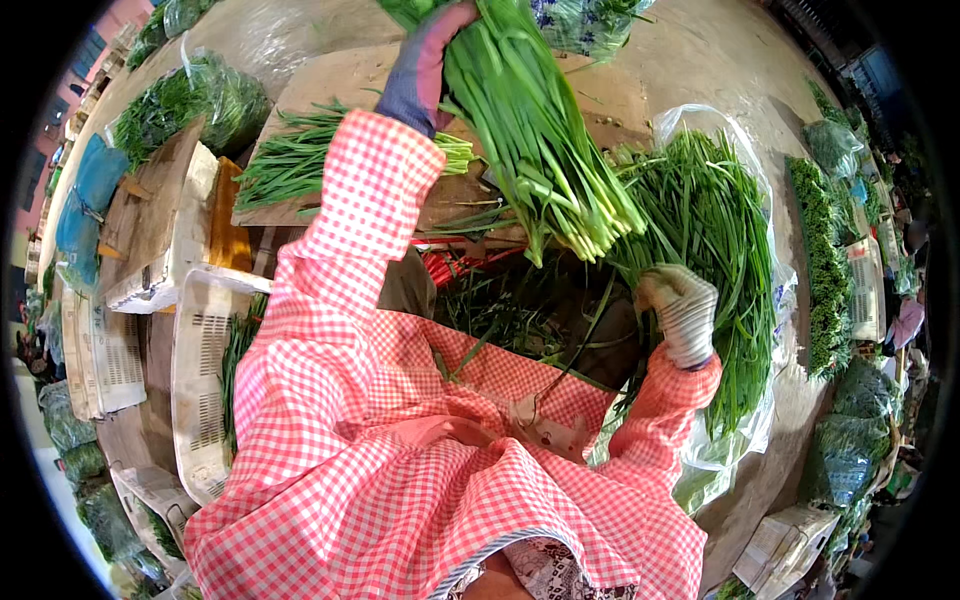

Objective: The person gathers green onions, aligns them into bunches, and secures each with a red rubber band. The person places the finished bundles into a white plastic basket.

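My left hand (425, 70), in a purple and pink glove, is closed round a big bunch of garlic chives (530, 130) and holds it up over the board. The pale stem ends of the bunch point down and to the right. My right hand (682, 312), in a whitish knit glove, is curled closed against the left side of a large heap of garlic chives (715, 220). Its fingertips are turned away, so what lies in them is hidden. The heap rests in an open clear plastic bag (755, 160).
A smaller bunch of chives (290, 165) lies on the wooden board (330, 90). Red strips (455, 265) and loose leaves (500, 310) lie below it. On the left stand white plastic crates (195, 400) and a wooden stool (150, 220). Bagged greens (205, 100) sit on the floor beyond.
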`<move>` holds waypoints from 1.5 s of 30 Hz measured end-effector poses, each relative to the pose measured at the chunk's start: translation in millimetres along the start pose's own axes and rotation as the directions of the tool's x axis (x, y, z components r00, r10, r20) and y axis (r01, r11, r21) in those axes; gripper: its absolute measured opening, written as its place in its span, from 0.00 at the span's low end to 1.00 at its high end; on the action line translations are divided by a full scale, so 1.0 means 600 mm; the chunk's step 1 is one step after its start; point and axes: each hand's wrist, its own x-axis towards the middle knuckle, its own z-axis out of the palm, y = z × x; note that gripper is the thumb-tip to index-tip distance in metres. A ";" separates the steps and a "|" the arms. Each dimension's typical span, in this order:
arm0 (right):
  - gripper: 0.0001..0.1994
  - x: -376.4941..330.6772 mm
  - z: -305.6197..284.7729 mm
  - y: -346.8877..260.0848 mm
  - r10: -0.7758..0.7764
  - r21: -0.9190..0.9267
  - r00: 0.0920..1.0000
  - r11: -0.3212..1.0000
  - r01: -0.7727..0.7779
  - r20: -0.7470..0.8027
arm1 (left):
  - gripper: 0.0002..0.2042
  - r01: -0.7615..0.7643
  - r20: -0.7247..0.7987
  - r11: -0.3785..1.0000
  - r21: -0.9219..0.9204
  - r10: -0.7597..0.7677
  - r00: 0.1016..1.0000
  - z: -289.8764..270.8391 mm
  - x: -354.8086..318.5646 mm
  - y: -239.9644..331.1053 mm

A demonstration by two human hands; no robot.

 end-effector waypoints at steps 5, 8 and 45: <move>0.40 0.127 0.037 -0.128 -0.342 0.241 0.900 0.881 0.407 -0.269 | 0.16 -0.217 -0.029 0.936 0.278 0.234 0.972 0.063 0.066 -0.011; 0.37 0.202 0.078 -0.176 -0.527 0.513 0.846 0.707 0.488 -0.079 | 0.21 0.001 -0.130 0.906 0.424 0.059 0.990 0.106 0.077 -0.037; 0.26 0.228 0.157 -0.144 -0.645 -0.193 0.753 0.761 0.619 -0.130 | 0.16 0.308 -0.264 0.735 0.604 -0.180 0.947 0.025 0.065 -0.041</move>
